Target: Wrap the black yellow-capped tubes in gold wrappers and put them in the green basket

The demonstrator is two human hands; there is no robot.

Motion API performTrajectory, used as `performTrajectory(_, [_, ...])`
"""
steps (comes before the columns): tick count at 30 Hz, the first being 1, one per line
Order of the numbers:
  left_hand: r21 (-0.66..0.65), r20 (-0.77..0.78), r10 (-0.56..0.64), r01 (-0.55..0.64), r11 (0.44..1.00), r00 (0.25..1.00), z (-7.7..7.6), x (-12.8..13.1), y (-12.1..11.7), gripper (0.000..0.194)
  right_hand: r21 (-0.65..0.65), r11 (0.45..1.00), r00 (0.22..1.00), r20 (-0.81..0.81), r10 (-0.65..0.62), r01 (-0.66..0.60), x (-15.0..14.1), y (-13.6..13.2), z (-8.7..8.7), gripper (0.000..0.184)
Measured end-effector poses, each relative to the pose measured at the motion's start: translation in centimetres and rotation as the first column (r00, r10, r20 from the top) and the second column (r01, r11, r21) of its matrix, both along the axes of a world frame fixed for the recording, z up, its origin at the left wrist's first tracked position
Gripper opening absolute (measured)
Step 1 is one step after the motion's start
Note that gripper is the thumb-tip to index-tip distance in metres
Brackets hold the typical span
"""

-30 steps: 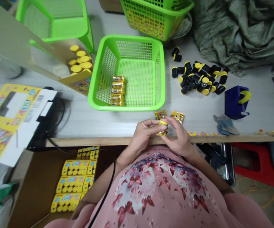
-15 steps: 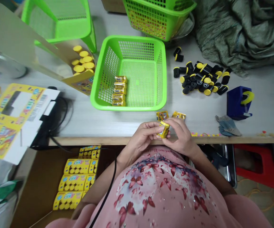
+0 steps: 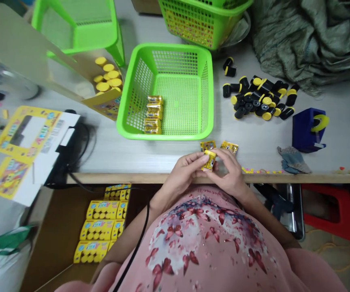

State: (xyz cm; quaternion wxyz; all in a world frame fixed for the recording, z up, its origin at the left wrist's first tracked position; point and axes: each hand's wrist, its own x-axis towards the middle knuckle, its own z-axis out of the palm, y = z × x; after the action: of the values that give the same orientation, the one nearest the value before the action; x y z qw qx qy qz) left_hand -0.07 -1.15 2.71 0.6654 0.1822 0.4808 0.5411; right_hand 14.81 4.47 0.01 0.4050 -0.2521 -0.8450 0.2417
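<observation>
Between my hands, just over the table's front edge, is a small canister (image 3: 208, 161) with a yellow lid and a printed yellow wrap. My left hand (image 3: 184, 171) grips it from the left, thumb across its side. From the right, my right hand (image 3: 231, 172) closes its fingers on the lid edge and the lower side. Right behind the hands lie two flat printed yellow wrappers (image 3: 230, 147), one partly hidden by the fingers. A green basket (image 3: 165, 137) stands beyond them, with several yellow-wrapped canisters (image 3: 153, 115) in a column at its left side.
Black canisters with yellow lids (image 3: 260, 99) lie heaped to the right, near a blue tape dispenser (image 3: 306, 132). An open box of yellow-lidded canisters (image 3: 108, 77) and a flattened printed carton (image 3: 26, 140) are on the left. Packed yellow boxes (image 3: 97, 229) sit in a carton below.
The canister has turned slightly in my fingers and risen a little. Both hands stay on it. The whole view has shifted slightly.
</observation>
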Motion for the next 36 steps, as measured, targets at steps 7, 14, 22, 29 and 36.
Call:
performTrajectory(7, [0.000, 0.150, 0.059, -0.060, 0.998, 0.987, -0.9, -0.4, -0.3, 0.031, 0.043, 0.998, 0.998, 0.030, 0.047, -0.049, -0.3, -0.2, 0.2, 0.053])
performTrajectory(14, [0.026, 0.193, -0.034, 0.029, 0.999, 0.981, -1.3, -0.3, -0.5, 0.025, 0.044, 0.997, 0.998, 0.014, 0.064, -0.064, -0.3, 0.0, 0.5, 0.048])
performTrajectory(22, [-0.016, 0.127, 0.111, -0.110, 0.994, 0.986, -0.9, 0.2, -0.7, 0.022, 0.014, 1.000, 1.000, 0.022, -0.004, 0.004, -0.8, -0.8, -1.0, 0.055])
performTrajectory(29, [-0.098, 0.183, 0.095, -0.078, 0.992, 0.978, -1.6, 0.4, -1.1, 0.029, -0.113, 0.993, 0.999, -0.031, -0.029, 0.025, -0.5, -0.8, -1.6, 0.060])
performTrajectory(36, [-0.059, 0.168, 0.091, -0.082, 0.995, 0.982, -1.2, 0.4, -0.9, 0.027, -0.154, 0.987, 0.998, -0.053, 0.033, -0.041, -0.5, -0.8, -1.5, 0.064])
